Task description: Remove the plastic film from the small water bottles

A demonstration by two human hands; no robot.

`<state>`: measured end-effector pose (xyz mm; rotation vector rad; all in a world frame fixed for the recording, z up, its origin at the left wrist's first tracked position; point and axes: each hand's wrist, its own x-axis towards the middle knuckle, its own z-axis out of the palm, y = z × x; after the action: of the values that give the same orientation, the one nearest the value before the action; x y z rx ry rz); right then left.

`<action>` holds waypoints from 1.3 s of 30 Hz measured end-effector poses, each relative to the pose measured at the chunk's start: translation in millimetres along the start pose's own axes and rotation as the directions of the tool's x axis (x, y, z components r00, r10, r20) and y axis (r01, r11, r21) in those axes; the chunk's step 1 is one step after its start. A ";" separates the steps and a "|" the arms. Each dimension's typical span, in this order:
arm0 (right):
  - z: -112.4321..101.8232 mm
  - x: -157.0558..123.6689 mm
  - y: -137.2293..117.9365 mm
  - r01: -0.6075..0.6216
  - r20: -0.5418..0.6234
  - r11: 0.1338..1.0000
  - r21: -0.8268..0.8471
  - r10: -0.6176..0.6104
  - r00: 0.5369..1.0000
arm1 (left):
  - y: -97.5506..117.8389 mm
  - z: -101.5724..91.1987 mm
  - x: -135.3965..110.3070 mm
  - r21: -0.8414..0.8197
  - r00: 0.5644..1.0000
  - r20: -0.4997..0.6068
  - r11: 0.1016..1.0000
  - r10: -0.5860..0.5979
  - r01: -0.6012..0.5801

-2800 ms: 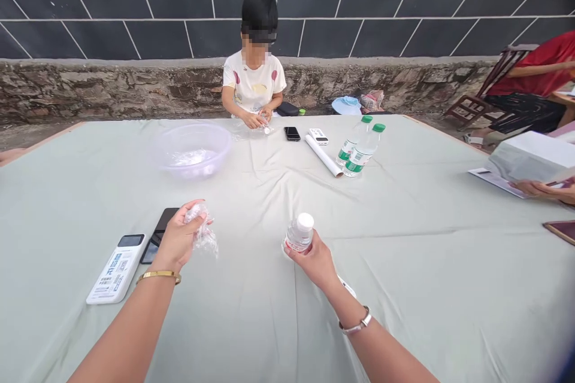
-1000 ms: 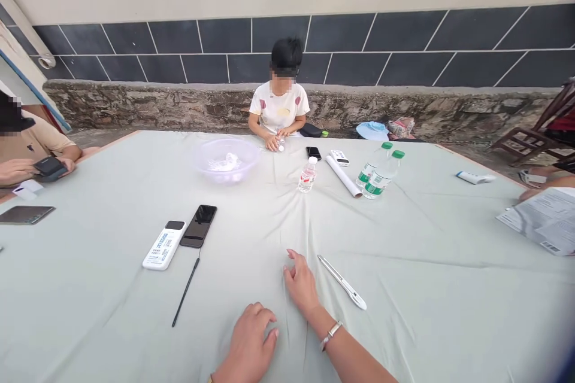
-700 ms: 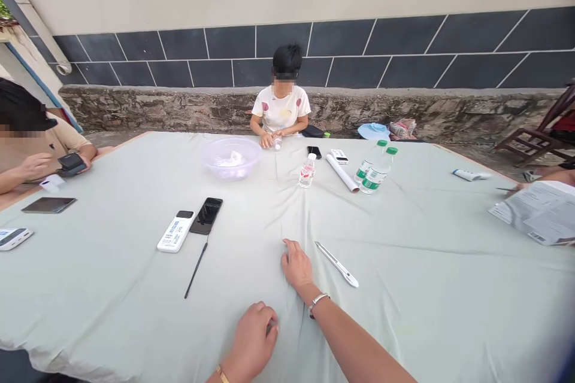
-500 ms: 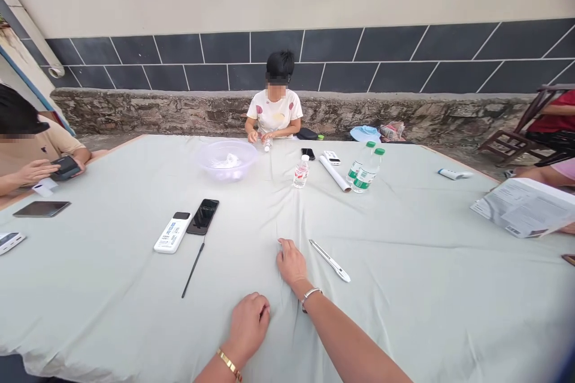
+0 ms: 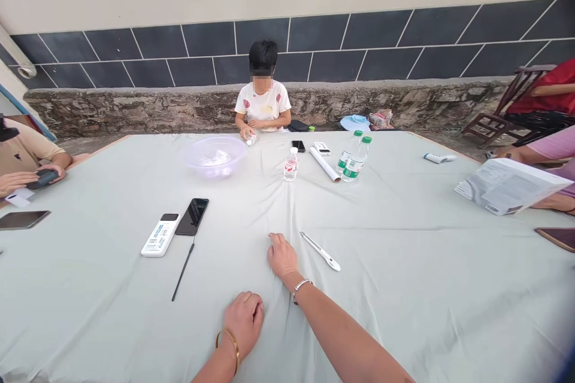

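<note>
My left hand (image 5: pixel 244 321), with a gold bracelet at the wrist, rests on the pale grey tablecloth (image 5: pixel 395 287), fingers curled into a loose fist. Nothing shows in it. Farther forward, my right hand (image 5: pixel 283 256), wearing a silver bracelet, lies palm down on the cloth with its fingers loosely bent and a fingertip reaching out; it holds nothing I can see. Just right of it is a white utility knife (image 5: pixel 320 251), untouched. To the left lie a black phone (image 5: pixel 193 216) with a wrist strap (image 5: pixel 182 272) and a white power bank (image 5: pixel 160 236).
Ahead stand a small bottle (image 5: pixel 291 166), a translucent purple basin (image 5: pixel 191 161), a white roll (image 5: pixel 324 164) and two green-capped bottles (image 5: pixel 354 164). A person opposite (image 5: pixel 263 102) handles a clear bottle (image 5: pixel 250 139). Other people sit left and right, one holding a printed sheet (image 5: pixel 507 185).
The view has shifted, so everything sits a little farther left. My hands keep their places on the cloth. The person opposite has tilted the clear bottle and changed their hand position.
</note>
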<state>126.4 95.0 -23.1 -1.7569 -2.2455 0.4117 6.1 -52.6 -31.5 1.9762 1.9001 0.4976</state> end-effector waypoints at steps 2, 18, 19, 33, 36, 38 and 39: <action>0.2 -0.2 -0.2 -0.001 -0.001 1.000 0.004 0.001 1.000 | 0.5 -0.5 -0.4 0.018 1.000 -0.001 1.000 0.002 -0.002; 2.3 -0.1 0.2 0.016 -0.024 1.000 -0.001 -0.016 1.000 | -0.1 -1.0 -0.7 0.050 0.999 -0.020 0.998 0.038 -0.037; 2.3 -0.1 0.1 0.018 -0.025 1.000 -0.007 -0.018 1.000 | -0.6 -0.4 -0.9 0.049 0.999 -0.025 0.998 0.043 -0.042; 6.1 1.8 2.2 0.030 -0.031 0.999 -0.038 -0.031 0.999 | -4.9 5.7 0.2 0.025 0.995 -0.075 0.997 0.071 -0.070; 5.4 1.7 2.1 0.023 -0.022 0.999 -0.035 -0.023 0.999 | -5.2 6.3 -0.5 0.020 0.994 -0.077 0.997 0.072 -0.071; 5.6 1.7 2.4 0.022 -0.018 0.999 -0.033 -0.023 1.000 | -5.7 7.4 -0.9 0.017 0.994 -0.083 0.997 0.075 -0.073; 5.9 1.7 2.5 0.024 -0.020 0.999 -0.032 -0.025 1.000 | -6.0 7.9 -1.0 0.015 0.993 -0.086 0.997 0.076 -0.075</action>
<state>126.0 96.9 -29.5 -1.7393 -2.2691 0.3537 4.6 -53.5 -41.4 2.0724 1.8886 0.6033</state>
